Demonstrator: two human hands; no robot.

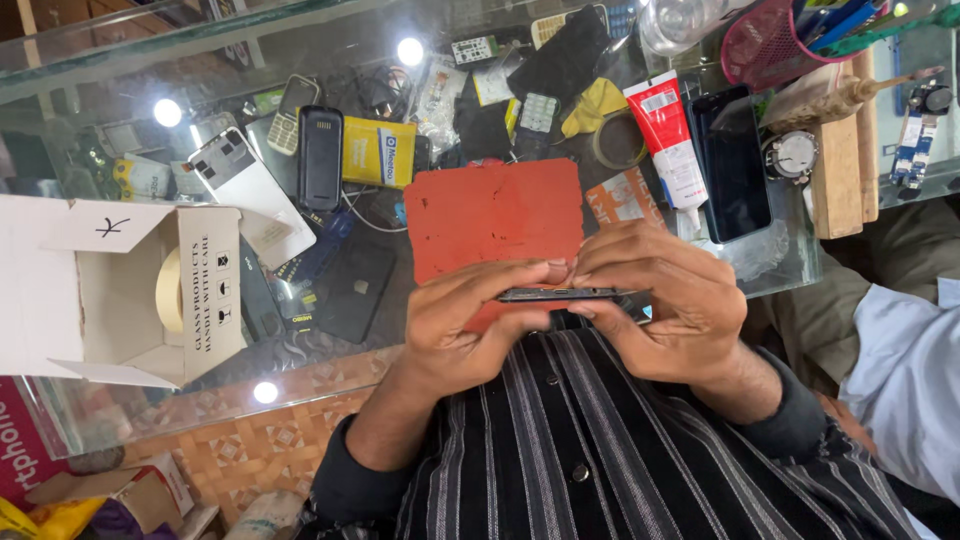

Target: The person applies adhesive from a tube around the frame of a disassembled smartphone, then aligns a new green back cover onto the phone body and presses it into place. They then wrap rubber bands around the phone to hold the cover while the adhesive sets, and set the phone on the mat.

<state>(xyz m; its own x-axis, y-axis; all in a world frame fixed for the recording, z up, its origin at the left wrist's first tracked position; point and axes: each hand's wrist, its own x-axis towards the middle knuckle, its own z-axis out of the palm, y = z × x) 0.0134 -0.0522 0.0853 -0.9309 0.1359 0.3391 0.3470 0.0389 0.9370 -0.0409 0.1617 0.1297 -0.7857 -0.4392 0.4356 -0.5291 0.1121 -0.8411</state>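
Observation:
Both of my hands hold a thin dark phone (pixel 560 294) edge-on, close to my striped shirt. My left hand (pixel 462 322) grips its left end with thumb and fingers. My right hand (pixel 662 300) wraps over its right end, fingertips meeting the left hand's on the top edge. A scuffed red work mat (pixel 490 212) lies on the glass counter (pixel 770 262) just beyond the hands.
An open cardboard box (pixel 205 290) with a tape roll inside stands at the left. Past the mat lie a white phone (pixel 250 195), a black keypad phone (pixel 320 155), a yellow box (pixel 378 152), a red-and-white tube (pixel 668 135), a dark smartphone (pixel 730 160) and a wooden block (pixel 835 175). Another person's light sleeve (pixel 905 370) is at right.

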